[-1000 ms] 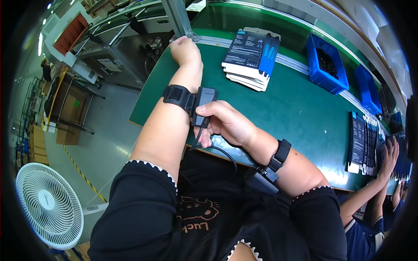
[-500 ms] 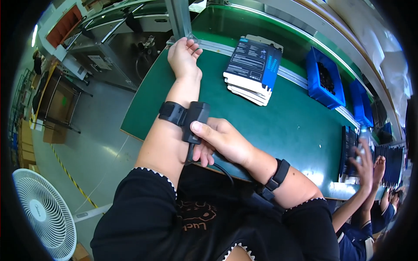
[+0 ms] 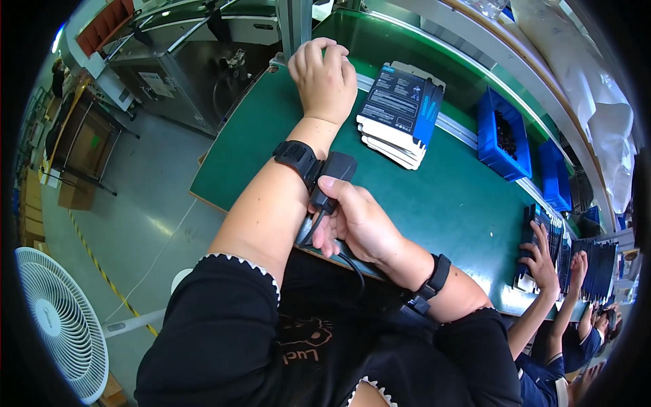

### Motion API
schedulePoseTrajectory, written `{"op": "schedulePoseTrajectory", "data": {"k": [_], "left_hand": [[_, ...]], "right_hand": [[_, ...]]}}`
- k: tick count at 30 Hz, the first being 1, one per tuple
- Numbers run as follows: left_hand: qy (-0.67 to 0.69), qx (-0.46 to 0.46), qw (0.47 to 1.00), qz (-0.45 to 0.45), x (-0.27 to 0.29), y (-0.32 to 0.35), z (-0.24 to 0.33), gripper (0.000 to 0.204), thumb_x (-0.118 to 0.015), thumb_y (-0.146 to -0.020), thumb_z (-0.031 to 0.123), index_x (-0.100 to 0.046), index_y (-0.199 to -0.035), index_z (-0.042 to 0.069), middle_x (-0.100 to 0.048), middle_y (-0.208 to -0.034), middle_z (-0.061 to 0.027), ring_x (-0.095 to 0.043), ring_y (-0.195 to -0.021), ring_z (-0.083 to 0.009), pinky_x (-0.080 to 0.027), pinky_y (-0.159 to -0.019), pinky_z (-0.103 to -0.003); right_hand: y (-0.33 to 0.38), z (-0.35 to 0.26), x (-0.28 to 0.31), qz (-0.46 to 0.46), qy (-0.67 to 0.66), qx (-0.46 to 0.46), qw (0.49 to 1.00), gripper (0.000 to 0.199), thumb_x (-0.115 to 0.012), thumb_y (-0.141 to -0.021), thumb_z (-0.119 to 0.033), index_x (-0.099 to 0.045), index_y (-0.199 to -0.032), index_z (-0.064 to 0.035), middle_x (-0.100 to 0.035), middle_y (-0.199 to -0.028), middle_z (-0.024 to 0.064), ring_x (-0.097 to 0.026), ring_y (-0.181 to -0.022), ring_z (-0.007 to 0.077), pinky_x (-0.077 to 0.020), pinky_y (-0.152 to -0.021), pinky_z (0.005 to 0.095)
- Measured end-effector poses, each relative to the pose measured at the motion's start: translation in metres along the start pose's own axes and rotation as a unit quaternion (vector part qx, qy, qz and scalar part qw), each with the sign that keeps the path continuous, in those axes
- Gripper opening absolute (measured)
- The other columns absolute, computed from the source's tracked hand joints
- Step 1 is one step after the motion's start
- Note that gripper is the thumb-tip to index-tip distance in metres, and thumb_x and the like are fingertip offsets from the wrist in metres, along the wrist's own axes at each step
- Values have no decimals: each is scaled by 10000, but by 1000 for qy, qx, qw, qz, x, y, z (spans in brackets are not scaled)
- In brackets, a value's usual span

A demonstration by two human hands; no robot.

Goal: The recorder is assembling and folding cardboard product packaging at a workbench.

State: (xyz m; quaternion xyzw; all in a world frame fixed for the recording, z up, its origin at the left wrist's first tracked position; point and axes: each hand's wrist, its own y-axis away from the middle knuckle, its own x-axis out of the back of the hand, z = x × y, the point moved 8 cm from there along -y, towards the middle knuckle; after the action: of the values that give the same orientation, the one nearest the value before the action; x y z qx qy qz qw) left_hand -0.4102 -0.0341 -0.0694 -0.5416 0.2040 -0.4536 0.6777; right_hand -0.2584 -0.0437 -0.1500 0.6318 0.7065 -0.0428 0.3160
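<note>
My left hand point(image 3: 324, 78) is held out over the green worktable point(image 3: 251, 152), its back turned up and its fingers loosely bent and apart, with nothing seen in them. A black strap point(image 3: 296, 158) circles the left wrist and carries a small black box-shaped device point(image 3: 337, 169) with a cable. My right hand point(image 3: 366, 220) grips this device between thumb and fingers, with the cable running down past the fingers. To the right of my left hand lies a stack of flat black-and-blue cardboard boxes point(image 3: 399, 102).
Blue bins point(image 3: 505, 163) stand along the table's far right side, one with small dark parts. At right, a co-worker's hands point(image 3: 546, 264) are near rows of dark flat boxes point(image 3: 593, 271). A metal post point(image 3: 295, 27) rises at the far corner; a white fan point(image 3: 61, 325) stands at left.
My left hand has rolled over so its back now faces up, and has shifted right. The device and my right hand moved slightly right with it. The co-worker's hands came down onto the boxes.
</note>
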Motion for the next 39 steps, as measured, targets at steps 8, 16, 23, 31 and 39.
{"op": "schedulePoseTrajectory", "data": {"k": [8,16,23,31,39], "left_hand": [[435,654,619,8,-44,58,-59,124,-505,-857,138,-532,-928,41,-549,-865,-46,-537,-760,-152,-470,-695,-337],[577,704,401,102,-48,75,-57,101,-419,-856,66,-470,-887,-15,-502,-842,-93,-512,-774,-194,-461,-728,-368],[711,685,119,110,-71,77,-34,259,-357,-929,209,-452,-906,-31,-503,-852,-129,-499,-787,-235,-428,-739,-383],[722,654,124,189,-61,72,-62,439,-278,-944,377,-465,-875,-14,-497,-807,-111,-499,-760,-221,-419,-712,-384],[701,677,74,211,-75,51,-24,467,-279,-943,421,-462,-828,8,-491,-750,-94,-502,-697,-210,-435,-666,-380]], "right_hand": [[3,-5,0,-43,156,62,985,575,-433,-896,-527,-498,-950,42,-571,-575,87,-537,-432,112,-406,-389,202],[4,-5,-3,-69,146,63,985,476,-453,-913,-464,-532,-868,3,-569,-589,55,-535,-470,91,-406,-424,196],[0,-21,18,58,156,145,975,299,-549,-899,-311,-518,-882,-14,-573,-622,35,-528,-511,81,-410,-455,215],[-4,-16,11,14,235,114,965,285,-543,-900,-143,-427,-1098,27,-588,-862,76,-582,-657,95,-458,-514,192],[-7,-23,19,30,239,202,949,325,-467,-858,-13,-446,-1179,34,-589,-772,105,-578,-563,135,-465,-454,241]]}}
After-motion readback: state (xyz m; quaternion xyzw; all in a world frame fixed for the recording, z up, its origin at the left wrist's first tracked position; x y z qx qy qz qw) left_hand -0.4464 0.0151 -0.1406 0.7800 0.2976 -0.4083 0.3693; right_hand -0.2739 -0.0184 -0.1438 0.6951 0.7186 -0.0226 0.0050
